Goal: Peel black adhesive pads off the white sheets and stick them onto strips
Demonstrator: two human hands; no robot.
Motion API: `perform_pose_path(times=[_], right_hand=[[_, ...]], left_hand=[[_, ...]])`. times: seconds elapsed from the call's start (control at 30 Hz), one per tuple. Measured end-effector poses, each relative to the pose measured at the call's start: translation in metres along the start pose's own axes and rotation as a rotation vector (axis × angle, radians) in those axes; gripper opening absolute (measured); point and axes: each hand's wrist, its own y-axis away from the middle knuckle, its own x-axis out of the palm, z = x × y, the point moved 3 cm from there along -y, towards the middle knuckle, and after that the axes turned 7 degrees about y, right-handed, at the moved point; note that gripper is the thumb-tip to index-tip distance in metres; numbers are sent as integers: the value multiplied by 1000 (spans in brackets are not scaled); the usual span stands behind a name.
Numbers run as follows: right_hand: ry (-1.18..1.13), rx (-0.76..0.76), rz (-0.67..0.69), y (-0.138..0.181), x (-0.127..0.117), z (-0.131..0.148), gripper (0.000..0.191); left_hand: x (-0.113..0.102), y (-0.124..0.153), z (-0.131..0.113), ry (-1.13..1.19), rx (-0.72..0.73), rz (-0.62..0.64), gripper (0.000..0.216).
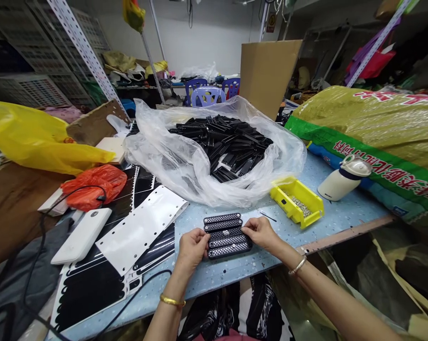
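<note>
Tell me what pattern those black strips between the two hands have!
The black strips have a criss-cross lattice, seen best in the head view.

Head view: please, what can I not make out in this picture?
Head view:
Tiny silvery pieces in the yellow plastic tray: too small to identify.
Undersides of the black lattice-patterned strips: hidden beneath their tops.
Glossy green-and-gold sack: cut off by the right edge.

pale wall, blue plastic chairs, perforated metal posts, speckled blue tabletop
</note>
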Motion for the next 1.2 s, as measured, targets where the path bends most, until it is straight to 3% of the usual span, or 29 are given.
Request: perform_pose_path(times=[0.17,0.23,0.3,0.47,0.57,0.93,1.2], right_hand=[[317,-49,-97,5,-13,6,15],[417,-120,-82,6,-13,18,15],[483,-211,0,7,-8,34,16],[615,-327,166,6,6,65,17],[658,-337,217,5,11,69,20],[743,-440,184,8,19,68,20],[621,-411,156,24,9,61,20]], left_hand=[[-2,11,-12,-336,284,-156,16],[5,14,-20,-386,415,-132,14],[16,15,-28,-424,482,-31,17],[37,7,-40,-842,405,191,21],[39,4,-41,-1008,352,238,24],[37,5,-35,-955,422,235,25],[20,21,-24,-828,423,168,17]])
